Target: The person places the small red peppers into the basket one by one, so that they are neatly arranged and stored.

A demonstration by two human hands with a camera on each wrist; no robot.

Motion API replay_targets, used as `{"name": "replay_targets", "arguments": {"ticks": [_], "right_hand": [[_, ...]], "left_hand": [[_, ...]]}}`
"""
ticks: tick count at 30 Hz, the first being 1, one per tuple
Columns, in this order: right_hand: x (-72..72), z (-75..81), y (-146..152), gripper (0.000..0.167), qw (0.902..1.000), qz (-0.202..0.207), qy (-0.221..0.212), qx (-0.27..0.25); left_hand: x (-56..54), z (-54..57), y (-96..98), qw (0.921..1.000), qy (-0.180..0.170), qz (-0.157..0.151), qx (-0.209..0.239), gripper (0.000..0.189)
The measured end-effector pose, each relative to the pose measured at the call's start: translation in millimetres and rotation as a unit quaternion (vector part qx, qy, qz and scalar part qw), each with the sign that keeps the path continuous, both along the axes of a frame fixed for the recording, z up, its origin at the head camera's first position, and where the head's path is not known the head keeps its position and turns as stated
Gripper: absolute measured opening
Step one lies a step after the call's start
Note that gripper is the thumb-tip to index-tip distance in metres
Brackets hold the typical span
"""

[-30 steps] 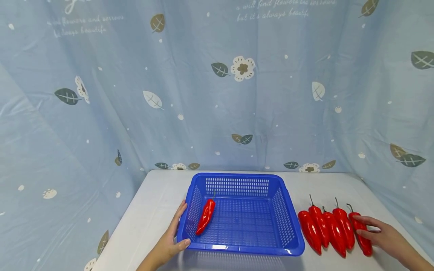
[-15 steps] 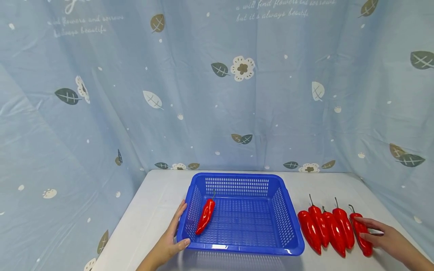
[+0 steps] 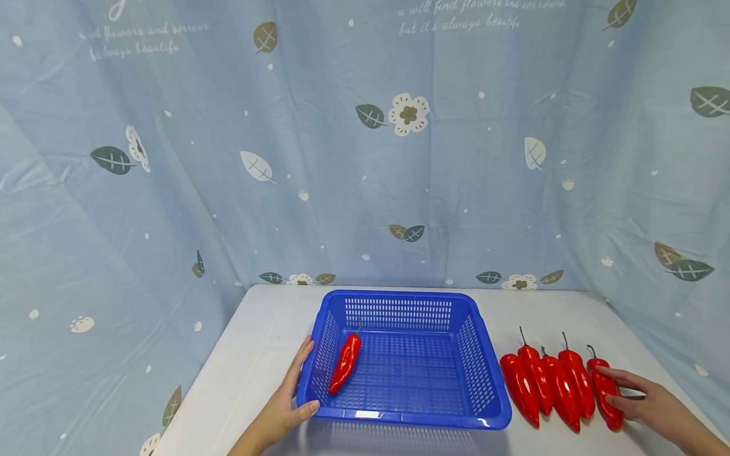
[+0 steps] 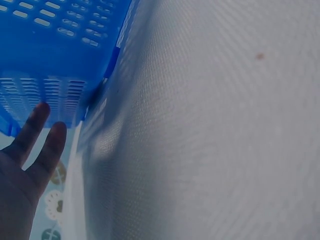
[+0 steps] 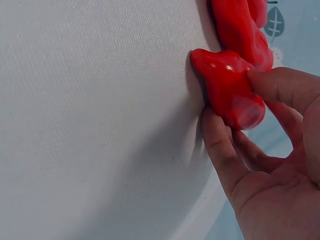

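My right hand (image 3: 650, 403) pinches the rightmost red chili pepper (image 3: 602, 387) between thumb and fingers. In the right wrist view, the thumb lies on one side of this pepper (image 5: 225, 82) and fingers touch the other side, close to the white surface. At the near left corner of a blue plastic basket (image 3: 399, 420) rests my left hand (image 3: 277, 408). Its thumb touches the front rim; the fingers lie along the left wall. The left wrist view shows straight, spread fingers (image 4: 50, 150) against the slotted wall. One red pepper (image 3: 345, 364) lies inside the basket, near its left wall.
Several more red peppers (image 3: 561, 389) lie side by side between the basket and my right hand. Everything stands on a white table (image 3: 251, 348). A blue curtain (image 3: 319, 209) with leaves and flowers hangs behind and at both sides.
The right hand and the rightmost pepper have shifted slightly; the pepper's stem end is a little farther right. The left hand and the basket hold still.
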State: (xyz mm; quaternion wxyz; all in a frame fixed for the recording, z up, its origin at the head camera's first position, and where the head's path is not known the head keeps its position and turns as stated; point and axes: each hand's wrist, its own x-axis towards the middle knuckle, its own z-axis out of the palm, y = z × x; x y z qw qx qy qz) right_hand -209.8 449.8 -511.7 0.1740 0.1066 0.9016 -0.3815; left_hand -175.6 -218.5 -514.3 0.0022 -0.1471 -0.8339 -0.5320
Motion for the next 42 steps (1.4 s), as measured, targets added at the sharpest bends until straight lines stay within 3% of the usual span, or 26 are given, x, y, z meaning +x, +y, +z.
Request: {"name": "replay_targets", "arguments": {"ticks": [7,19,28,36,42], "right_hand": [[-0.5,-1.8,0,0.085,1.0000,0.000,0.003,0.003],[-3.1,5.7,-4,0.078,0.9996,0.009,0.024,-0.005],[-3.6,7.4,-8,0.088,0.9993,0.006,0.036,-0.002],[-0.7,10.3,-7,0.092,0.9983,0.019,0.055,0.011],[0.4,13.6,-11,0.088,0.9973,0.024,0.067,0.015]], "left_hand": [[0.2,0.8,-0.4,0.9999,-0.009,0.000,0.007,0.098],[0.6,0.5,-0.5,1.0000,0.006,0.000,-0.002,0.098],[0.6,1.7,-1.4,1.0000,-0.005,0.001,0.002,0.099],[1.9,0.5,-0.8,0.9993,0.030,-0.020,0.005,0.098],[0.9,-0.6,-1.0,0.9995,0.026,-0.016,0.001,0.099]]}}
